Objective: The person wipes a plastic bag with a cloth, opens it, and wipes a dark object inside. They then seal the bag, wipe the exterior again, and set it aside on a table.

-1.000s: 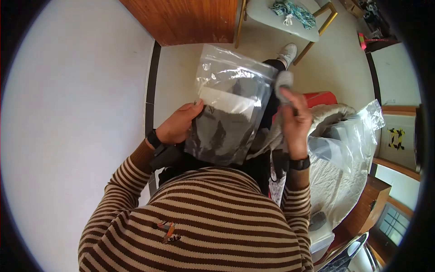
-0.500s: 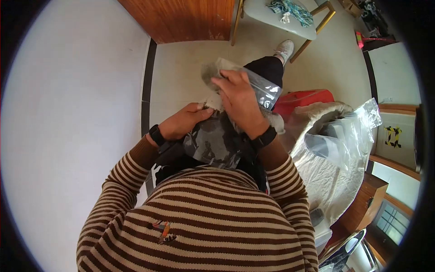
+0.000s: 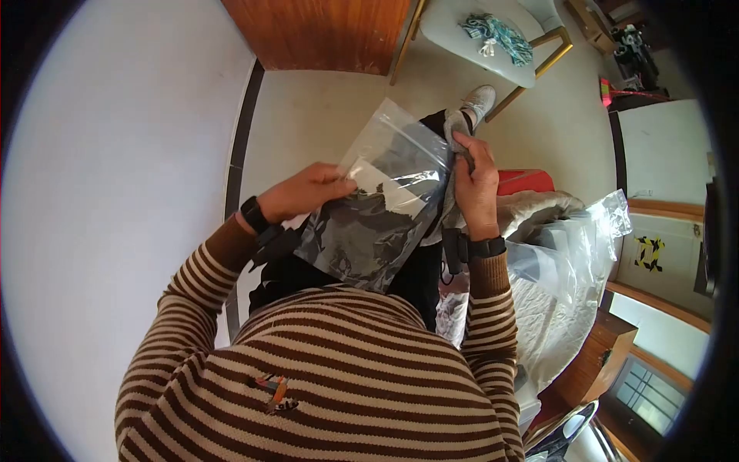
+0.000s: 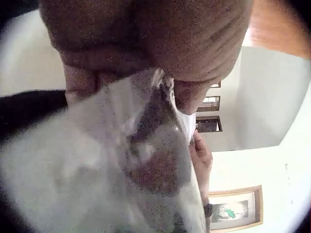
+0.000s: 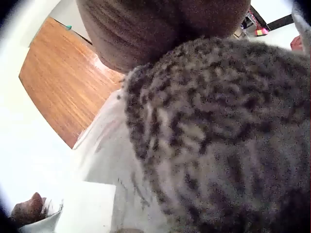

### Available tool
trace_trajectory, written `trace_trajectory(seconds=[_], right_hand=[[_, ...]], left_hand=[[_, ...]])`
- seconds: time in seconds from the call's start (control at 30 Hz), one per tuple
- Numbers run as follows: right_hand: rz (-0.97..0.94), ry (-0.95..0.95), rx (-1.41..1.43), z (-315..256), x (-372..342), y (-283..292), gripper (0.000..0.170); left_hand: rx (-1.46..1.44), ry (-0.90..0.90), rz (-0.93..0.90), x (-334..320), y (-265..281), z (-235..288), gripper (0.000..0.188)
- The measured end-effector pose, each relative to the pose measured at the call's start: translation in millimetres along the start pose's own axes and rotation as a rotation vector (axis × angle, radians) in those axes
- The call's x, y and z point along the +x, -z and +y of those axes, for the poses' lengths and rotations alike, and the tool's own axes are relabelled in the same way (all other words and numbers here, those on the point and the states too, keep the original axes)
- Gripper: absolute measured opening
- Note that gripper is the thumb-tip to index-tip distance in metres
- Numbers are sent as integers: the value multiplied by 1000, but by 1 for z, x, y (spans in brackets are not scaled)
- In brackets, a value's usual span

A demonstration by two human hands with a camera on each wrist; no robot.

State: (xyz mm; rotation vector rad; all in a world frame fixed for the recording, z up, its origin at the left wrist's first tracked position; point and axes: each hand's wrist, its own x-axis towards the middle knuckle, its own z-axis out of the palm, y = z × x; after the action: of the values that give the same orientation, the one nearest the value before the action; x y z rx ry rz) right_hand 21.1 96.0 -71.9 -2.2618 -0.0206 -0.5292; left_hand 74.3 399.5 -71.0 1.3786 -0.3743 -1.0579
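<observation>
A clear zip bag (image 3: 362, 242) lies tilted over the lap in the head view, with a white patch (image 3: 400, 199) across its middle. At its left edge my left hand (image 3: 304, 191) pinches the plastic between thumb and fingers. The left wrist view shows the film (image 4: 92, 155) bunched at that grip. My right hand (image 3: 479, 185), just beyond the bag's right edge, grips a grey looped-pile cloth (image 3: 456, 125). In the right wrist view the cloth (image 5: 214, 107) fills much of the picture and overlaps the bag. Part of it hangs down behind the right hand.
Right of the lap is an open cream fabric-lined container (image 3: 558, 331) with clear bags (image 3: 554, 266) in it, a red object (image 3: 527, 182) beside it. Ahead stands a chair (image 3: 446, 23) bearing a teal-and-white rope bundle (image 3: 499, 37). A white wall (image 3: 123, 192) rises on the left.
With the cloth, my right hand went leftward across the bag's upper part, then back to its right side. The bag folded down and is spread again. My left hand kept its pinch.
</observation>
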Motion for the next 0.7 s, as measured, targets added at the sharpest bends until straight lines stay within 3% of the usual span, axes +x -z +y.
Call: trace_trajectory(seconds=[0.2,0.3,0.33,0.43,0.7], right_hand=[[28,-42,73,2,-4,-4,38],[20,-74,123,2,-3,2,38],[14,-82,148,1,-3,3,38],[3,-100,170,1,-5,7,38],[25,-122,189,5,-6,28,36]], left_hand=[[232,-109,199,12,13,30,39],[593,-500,295,25,5,50,42],[591,-500,292,33,5,52,42],[981,-792,290,63,8,55,42],[1082,-648,164,93,19,62,38]])
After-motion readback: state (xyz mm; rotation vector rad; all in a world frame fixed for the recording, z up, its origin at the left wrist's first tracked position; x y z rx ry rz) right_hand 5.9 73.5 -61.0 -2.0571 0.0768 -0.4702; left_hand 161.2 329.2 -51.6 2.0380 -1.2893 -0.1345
